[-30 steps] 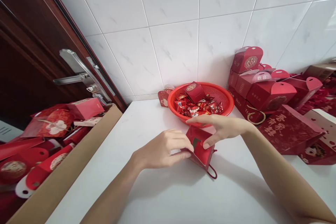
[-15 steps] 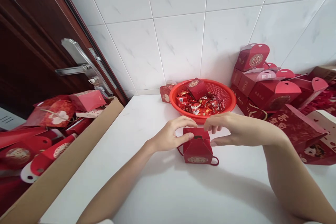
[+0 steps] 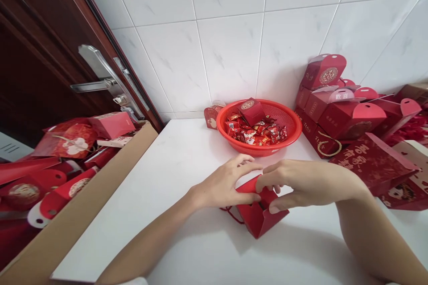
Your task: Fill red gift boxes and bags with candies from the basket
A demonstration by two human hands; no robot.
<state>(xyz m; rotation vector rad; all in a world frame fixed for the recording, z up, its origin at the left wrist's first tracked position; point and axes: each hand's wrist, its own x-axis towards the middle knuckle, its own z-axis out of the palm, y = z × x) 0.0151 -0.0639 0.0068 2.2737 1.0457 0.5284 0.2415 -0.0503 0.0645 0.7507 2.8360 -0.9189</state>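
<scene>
A small red box (image 3: pixel 256 220) stands turned on the white table, its top flaps parted and a red cord at its left side. My left hand (image 3: pixel 230 182) is at the box's left and back, the thumb over the opening and the fingers bent round the rear flap. From the right, my right hand (image 3: pixel 290 185) has its thumb on the right flap and its fingertips at the top opening. Both hands grip the box's upper edges. The inside of the box is mostly covered by my fingers.
Behind the hands, a red plastic basket (image 3: pixel 294 131) holds wrapped sweets and a small red box (image 3: pixel 251 111). Another little box (image 3: pixel 212 116) leans by the wall. Red boxes (image 3: pixel 351 118) are piled at right. A cardboard carton (image 3: pixel 83 196) of red packaging stands left, near the door handle (image 3: pixel 92 86).
Both hands have come down onto the box from just above and beside it. The box has turned so a corner faces me, and its closed top has come open.
</scene>
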